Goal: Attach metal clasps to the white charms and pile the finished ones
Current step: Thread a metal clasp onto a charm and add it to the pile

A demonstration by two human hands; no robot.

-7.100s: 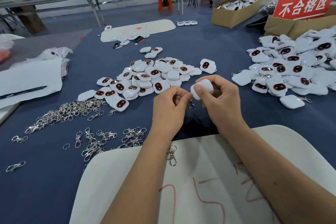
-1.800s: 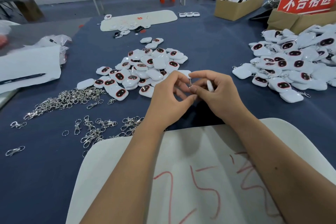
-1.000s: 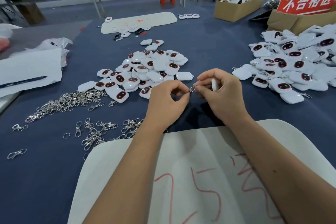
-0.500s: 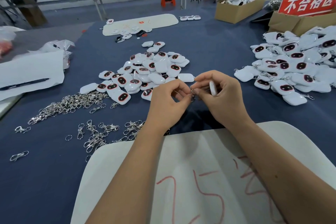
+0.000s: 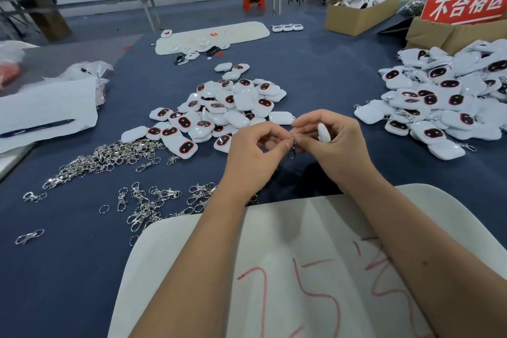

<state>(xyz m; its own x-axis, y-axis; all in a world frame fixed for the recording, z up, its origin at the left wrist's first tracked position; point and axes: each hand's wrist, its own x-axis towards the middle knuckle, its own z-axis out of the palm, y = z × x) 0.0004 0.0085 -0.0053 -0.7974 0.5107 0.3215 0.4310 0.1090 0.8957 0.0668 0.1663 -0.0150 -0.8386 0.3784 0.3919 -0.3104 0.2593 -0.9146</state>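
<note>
Charm: I hold one white charm (image 5: 323, 132) edge-on in my right hand (image 5: 333, 145), above the blue tablecloth (image 5: 315, 68), between the two piles.
Clasp: a small metal clasp (image 5: 293, 145) hangs where my two hands meet, its ring at my fingertips.
Right hand: fingers curled round the charm, thumb and forefinger pinching at the ring.
Left hand: my left hand (image 5: 253, 153) pinches the clasp's ring from the other side; whether the ring is through the charm's loop I cannot tell, it is too small.
Doing it well: I judge the ring needs prying open with a nail and turning fully round the loop, with the charm held steady so nothing slips.
Unfinished pile: charms without clasps (image 5: 219, 110) lie just beyond my left hand.
Finished pile: charms with clasps (image 5: 439, 101) are heaped well to the right, a bare strip of cloth between it and my hand, so the way across looks free.
Spare clasps: loose clasps (image 5: 109, 156) are spread to the left, near my left forearm.
Near edge: a white board (image 5: 301, 255) with red marks lies under my forearms.
</note>
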